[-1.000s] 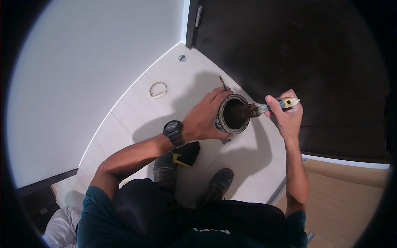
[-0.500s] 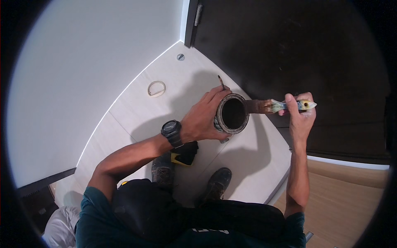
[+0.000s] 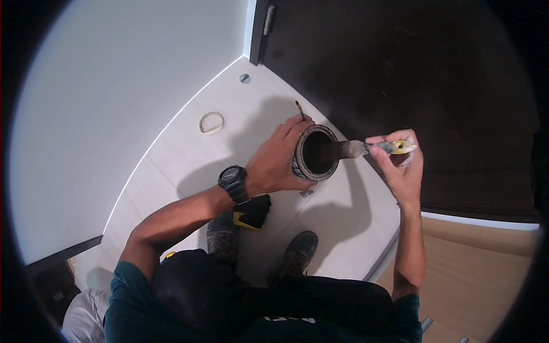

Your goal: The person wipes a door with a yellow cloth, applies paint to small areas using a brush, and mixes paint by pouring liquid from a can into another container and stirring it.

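Observation:
With its fingers wrapped round the side, my left hand [image 3: 278, 157] holds a round paint can [image 3: 302, 169], its crusted rim tilted up toward me. Dark brown inside, the can shows no clear paint level. A thin brush handle [image 3: 299, 110] pokes out beyond the left fingers. My right hand [image 3: 405, 166] is closed on the handle of a flat paintbrush [image 3: 358, 149], whose handle is smeared yellow and white. The brush's brown bristles reach over the can's right rim into its mouth, so their tips are lost in the dark.
A dark door [image 3: 412, 74] stands at the right, a pale wall [image 3: 131, 74] at the left. On the light tiled floor lie a cream ring [image 3: 211, 123] and a round metal door stop [image 3: 245, 79]. A black and yellow item [image 3: 251, 214] rests beside my shoe [image 3: 301, 251].
The brush has moved left, its bristles passing from beside the can's rim to inside the mouth. My right fingers have shifted their hold on the handle.

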Demonstrator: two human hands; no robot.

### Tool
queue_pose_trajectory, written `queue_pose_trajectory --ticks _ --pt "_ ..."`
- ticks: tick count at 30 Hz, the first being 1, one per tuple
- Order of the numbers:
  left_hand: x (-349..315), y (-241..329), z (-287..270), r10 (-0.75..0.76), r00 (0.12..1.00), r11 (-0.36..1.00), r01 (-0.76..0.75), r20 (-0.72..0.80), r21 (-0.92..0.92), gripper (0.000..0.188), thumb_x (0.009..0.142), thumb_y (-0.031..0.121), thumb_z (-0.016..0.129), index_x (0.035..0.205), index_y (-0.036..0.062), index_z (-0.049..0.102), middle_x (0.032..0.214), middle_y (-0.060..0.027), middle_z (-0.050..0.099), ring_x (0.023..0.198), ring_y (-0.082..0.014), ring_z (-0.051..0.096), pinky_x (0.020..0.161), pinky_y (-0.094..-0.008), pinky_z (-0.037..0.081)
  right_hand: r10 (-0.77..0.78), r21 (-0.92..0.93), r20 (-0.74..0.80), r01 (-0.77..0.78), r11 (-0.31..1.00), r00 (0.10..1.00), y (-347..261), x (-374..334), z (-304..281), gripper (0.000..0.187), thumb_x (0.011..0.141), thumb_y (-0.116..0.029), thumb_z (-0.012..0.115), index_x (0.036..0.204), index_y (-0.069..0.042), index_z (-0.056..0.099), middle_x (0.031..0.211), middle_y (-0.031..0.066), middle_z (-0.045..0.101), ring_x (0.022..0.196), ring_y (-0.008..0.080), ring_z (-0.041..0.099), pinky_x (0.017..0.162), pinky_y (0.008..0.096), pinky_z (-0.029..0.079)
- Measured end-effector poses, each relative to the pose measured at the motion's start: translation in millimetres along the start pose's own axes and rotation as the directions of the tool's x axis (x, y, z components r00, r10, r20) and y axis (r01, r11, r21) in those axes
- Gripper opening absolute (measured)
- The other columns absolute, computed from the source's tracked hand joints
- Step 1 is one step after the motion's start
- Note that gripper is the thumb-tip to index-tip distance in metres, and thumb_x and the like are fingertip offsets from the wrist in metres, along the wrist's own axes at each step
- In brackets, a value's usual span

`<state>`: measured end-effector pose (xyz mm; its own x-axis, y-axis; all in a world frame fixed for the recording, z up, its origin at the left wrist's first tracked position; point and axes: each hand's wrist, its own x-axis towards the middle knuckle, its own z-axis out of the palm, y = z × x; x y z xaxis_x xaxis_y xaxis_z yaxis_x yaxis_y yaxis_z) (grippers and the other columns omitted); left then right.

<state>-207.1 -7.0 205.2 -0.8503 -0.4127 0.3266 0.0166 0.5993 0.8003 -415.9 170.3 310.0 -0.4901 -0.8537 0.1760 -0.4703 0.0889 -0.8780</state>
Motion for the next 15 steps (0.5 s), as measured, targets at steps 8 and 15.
queue_pose_trajectory --ticks 8,15 --pt "0 0 -2 -0.008 1.0 1.0 0.008 0.02 0.015 0.108 0.063 0.034 0.095 0.149 0.004 0.037 0.148 -0.0186 0.044 0.138 -0.0381 0.048 0.117 -0.0456 0.045 -0.052 0.08 -0.22 0.071 0.994 0.974 -7 3 -4 0.027 0.091 -0.003 0.079 0.102 -0.004 0.055 0.098 0.0146 0.077 0.086 0.0093 0.068 0.075 0.026 0.056" --pt "-1 0 1 -0.053 0.998 0.998 0.052 0.026 0.032 0.11 0.063 0.034 0.095 0.15 0.0037 0.036 0.149 -0.02 0.043 0.139 -0.0385 0.047 0.118 -0.0464 0.044 -0.174 -0.274 -0.178 0.121 0.954 0.969 -10 3 4 0.026 0.089 -0.005 0.082 0.098 -0.002 0.057 0.094 0.0137 0.078 0.08 0.0086 0.069 0.068 0.0239 0.056"
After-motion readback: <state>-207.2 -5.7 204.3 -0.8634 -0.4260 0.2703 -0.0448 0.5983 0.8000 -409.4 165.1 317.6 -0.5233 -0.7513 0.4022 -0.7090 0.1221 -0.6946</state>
